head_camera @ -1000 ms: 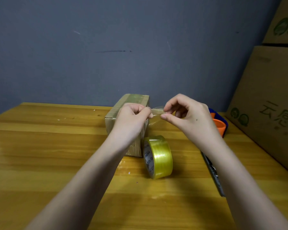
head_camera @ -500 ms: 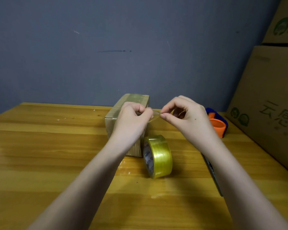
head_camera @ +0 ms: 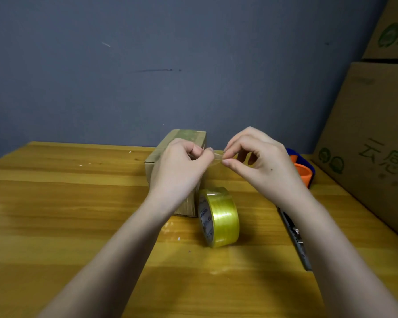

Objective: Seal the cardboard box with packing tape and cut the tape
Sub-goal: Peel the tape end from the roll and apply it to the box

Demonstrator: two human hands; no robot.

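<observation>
A small cardboard box stands on the wooden table, its top covered with shiny tape. My left hand hovers in front of the box and hides much of it. My right hand is just to the right. Both hands pinch a small clear piece of tape between thumbs and fingertips, held above the table. A yellowish tape roll stands on edge near the box's front right corner. A dark utility knife lies on the table under my right forearm.
An orange and blue tape dispenser sits behind my right hand. Large cardboard cartons are stacked along the right edge of the table. A grey wall closes off the back.
My right hand has moved left toward my left hand, so the tape piece between them has become shorter and bunched. Box, roll and knife have not moved.
</observation>
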